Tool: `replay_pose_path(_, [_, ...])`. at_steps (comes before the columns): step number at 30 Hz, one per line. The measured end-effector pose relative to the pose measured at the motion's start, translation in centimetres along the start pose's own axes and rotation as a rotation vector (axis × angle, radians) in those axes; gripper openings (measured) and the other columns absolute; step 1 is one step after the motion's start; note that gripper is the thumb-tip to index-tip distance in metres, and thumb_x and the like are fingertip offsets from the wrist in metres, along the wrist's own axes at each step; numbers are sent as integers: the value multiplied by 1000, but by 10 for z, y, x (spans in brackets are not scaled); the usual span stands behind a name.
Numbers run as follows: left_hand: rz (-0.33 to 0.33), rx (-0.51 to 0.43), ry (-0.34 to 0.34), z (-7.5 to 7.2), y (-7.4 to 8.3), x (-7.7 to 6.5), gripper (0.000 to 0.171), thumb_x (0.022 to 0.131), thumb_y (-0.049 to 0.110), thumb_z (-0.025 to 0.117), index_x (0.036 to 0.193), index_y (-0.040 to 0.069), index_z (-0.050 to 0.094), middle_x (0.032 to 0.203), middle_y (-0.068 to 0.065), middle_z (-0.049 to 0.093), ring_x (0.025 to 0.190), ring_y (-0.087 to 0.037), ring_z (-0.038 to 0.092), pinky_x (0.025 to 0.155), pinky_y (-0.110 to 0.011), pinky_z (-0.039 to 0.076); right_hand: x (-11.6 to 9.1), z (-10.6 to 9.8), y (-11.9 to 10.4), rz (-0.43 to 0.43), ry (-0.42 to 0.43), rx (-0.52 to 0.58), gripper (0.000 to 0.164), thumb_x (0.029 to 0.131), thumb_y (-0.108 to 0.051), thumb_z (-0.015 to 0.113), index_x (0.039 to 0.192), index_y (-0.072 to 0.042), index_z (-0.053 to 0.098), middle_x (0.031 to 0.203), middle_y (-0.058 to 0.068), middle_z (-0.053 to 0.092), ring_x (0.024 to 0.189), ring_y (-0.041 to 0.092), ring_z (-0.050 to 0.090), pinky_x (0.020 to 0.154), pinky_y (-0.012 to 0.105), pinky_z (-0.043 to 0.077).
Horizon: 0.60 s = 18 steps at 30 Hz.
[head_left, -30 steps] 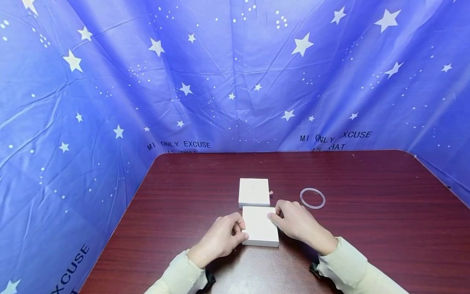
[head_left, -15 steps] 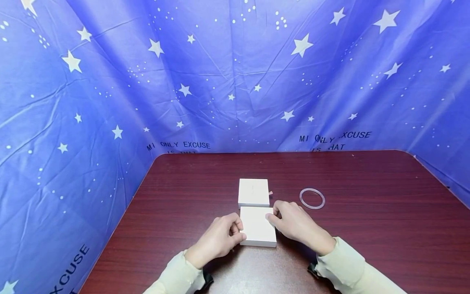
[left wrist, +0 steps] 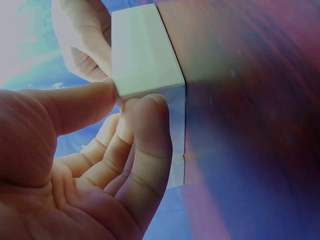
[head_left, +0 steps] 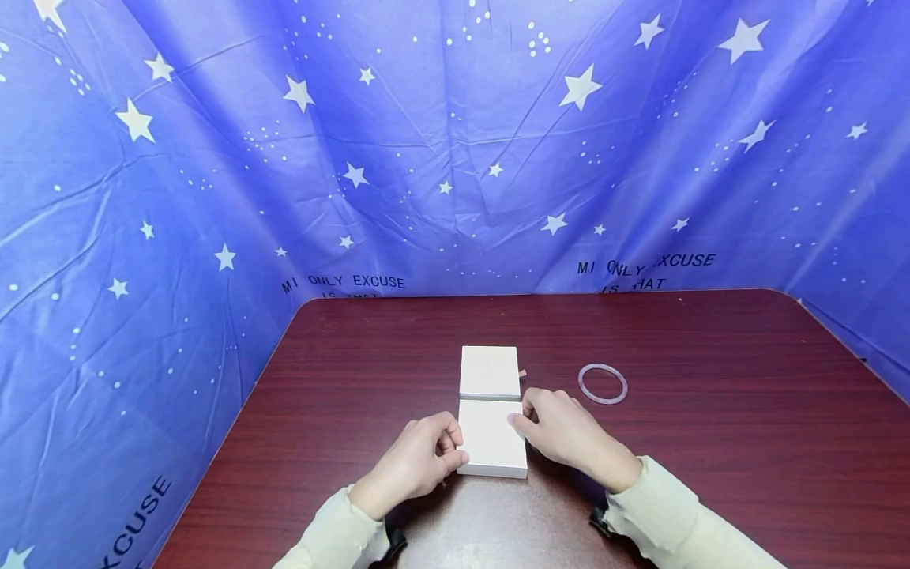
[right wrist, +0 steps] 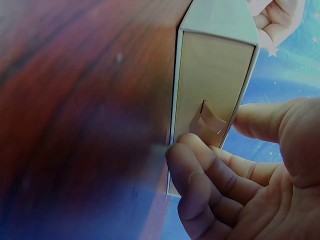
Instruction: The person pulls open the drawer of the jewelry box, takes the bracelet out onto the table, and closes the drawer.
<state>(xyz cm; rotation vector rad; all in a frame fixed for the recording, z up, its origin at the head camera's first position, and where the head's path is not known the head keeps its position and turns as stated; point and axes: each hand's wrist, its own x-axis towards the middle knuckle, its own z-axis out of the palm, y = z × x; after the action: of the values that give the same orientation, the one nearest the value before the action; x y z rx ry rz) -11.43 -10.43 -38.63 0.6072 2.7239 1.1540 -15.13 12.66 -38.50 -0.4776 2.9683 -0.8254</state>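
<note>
A flat white drawer box (head_left: 490, 439) lies on the table between both hands. My left hand (head_left: 418, 457) grips its left side, thumb at the top edge and fingers against the side wall, as the left wrist view shows. At the opposite side my right hand (head_left: 572, 431) holds the box, its thumb on the top edge and fingers curled by the side. In the right wrist view, that side is a beige drawer front (right wrist: 212, 75) with a small ribbon tab (right wrist: 212, 120). Directly behind stands a second white box (head_left: 489, 371), a pinkish tab (head_left: 522, 374) on its right.
A pale lilac bangle (head_left: 606, 401) lies on the dark red wood-grain table (head_left: 711, 411), right of the boxes. A blue star-printed curtain (head_left: 455, 118) hangs behind the table and at its sides.
The near box has slid a little left with both hands on it. It now lines up more closely with the box behind. The view has drifted slightly.
</note>
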Motion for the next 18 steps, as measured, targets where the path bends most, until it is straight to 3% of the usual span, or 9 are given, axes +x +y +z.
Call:
replay_pose_path(10, [-5,-2,-6,0,-1,0,19,83,13,73,85,12,55,64,12,57,47,-1,53,61,-22,43,0,0,0,-2,1,6,25,88,-29,65,69,-18,53,55,-7,47,48,9,41,48,29,35])
replay_pose_path(18, [-3,17,41,-3,-1,3,17,83,16,73,81,14,56,64,13,57,54,0,51,60,-22,43,-1,-4,2,15,-27,41,24,89,-32,62,70,-19,56,53,-9,49,46,8,44,49,28,38])
